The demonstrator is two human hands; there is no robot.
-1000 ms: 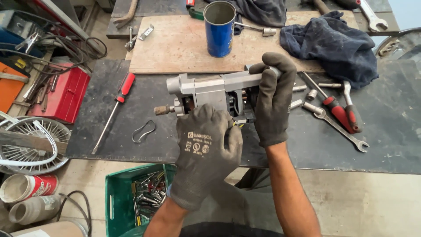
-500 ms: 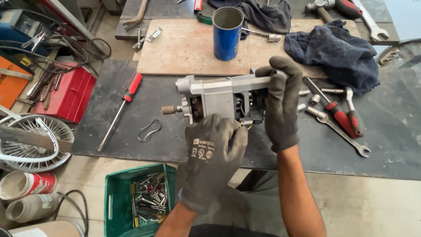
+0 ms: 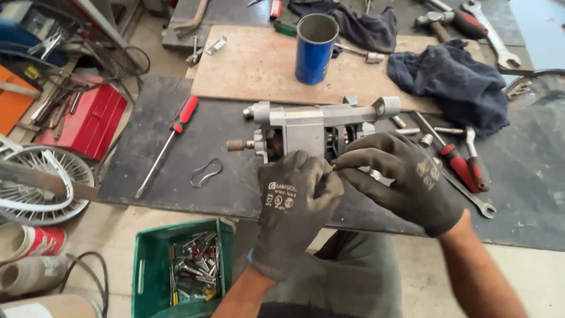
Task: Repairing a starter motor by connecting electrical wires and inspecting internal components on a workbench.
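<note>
- Workshop bench, dark mat-covered top (image 3: 176,171), with a bare plywood board (image 3: 247,65) laid across its far part; cluttered floor to the left.
- Grey metal electric motor with a stubby shaft end (image 3: 306,126) lies on its side at the near middle of the bench, shaft pointing left. Likely set there so the open windings face the person.
- Left hand in a dark grey work glove (image 3: 294,200) sits just in front of the motor, fingers curled in a loose fist, tips pinched toward the other hand.
- Right hand in a matching dark glove (image 3: 406,176) comes in from the right, thumb and forefinger closed on something small and thin. What it is, too small to tell.
- Both sets of fingertips meet just below the motor's housing, touching or nearly so; the motor itself rests on the bench, gripped by neither hand.
- Blue cylindrical tin can (image 3: 315,50) stands upright on the board behind the motor.
- Red-handled screwdriver (image 3: 170,144) lies well left; dark blue rag (image 3: 453,82) heaped right.
- Green plastic crate of loose tools (image 3: 176,271) on the floor below.
</note>
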